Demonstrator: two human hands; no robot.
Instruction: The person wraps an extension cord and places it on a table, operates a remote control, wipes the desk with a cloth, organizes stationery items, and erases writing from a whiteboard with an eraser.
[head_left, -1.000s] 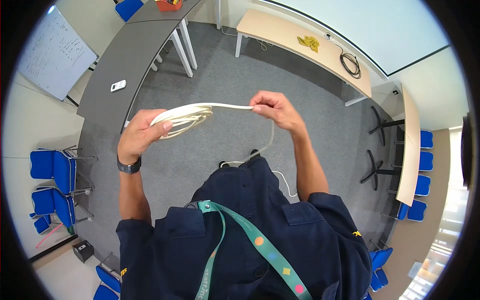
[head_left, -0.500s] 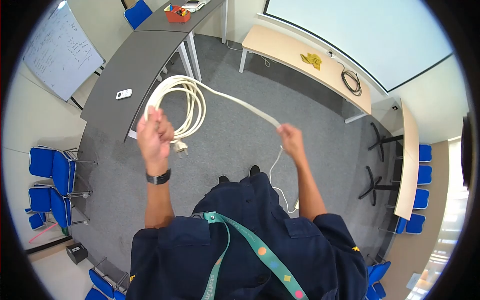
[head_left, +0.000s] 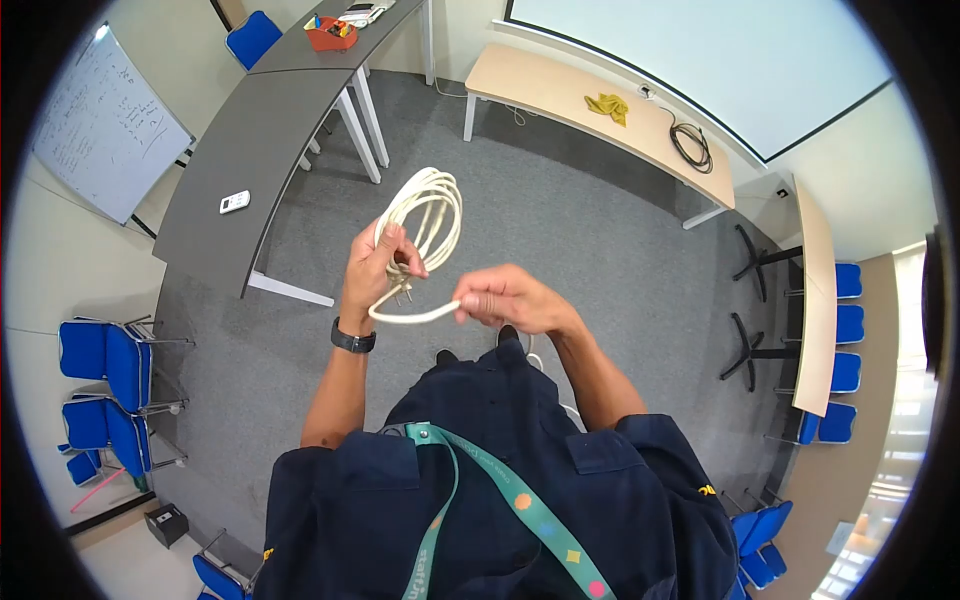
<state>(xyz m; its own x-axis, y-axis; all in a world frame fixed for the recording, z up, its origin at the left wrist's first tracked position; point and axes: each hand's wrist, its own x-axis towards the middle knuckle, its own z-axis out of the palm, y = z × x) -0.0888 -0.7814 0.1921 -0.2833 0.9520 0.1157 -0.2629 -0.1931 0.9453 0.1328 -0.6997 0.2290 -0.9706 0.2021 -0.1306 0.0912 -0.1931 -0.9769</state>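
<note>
Loops of a white extension cord (head_left: 455,215) are gathered in my left hand (head_left: 378,262), which is closed around them. Below its fingers hangs the cord's plug (head_left: 403,292), pins showing. My right hand (head_left: 512,300) pinches a length of the same cord a little to the right of the coil. Between the two hands that length bends in a short curve. Past my right hand the cord drops toward the floor near my shoes, partly hidden by my arm and clothing.
A dark grey table (head_left: 215,170) at left holds a white remote (head_left: 234,202) and an orange bin (head_left: 330,35). On the wooden bench (head_left: 540,80) ahead lie a yellow cloth (head_left: 607,108) and a coiled black cable (head_left: 690,148). Blue chairs (head_left: 128,355) stand at both sides.
My hands have come together from wide apart. The left moved right with the coil; the right moved left and down, bringing the stretched cord into a short bend.
</note>
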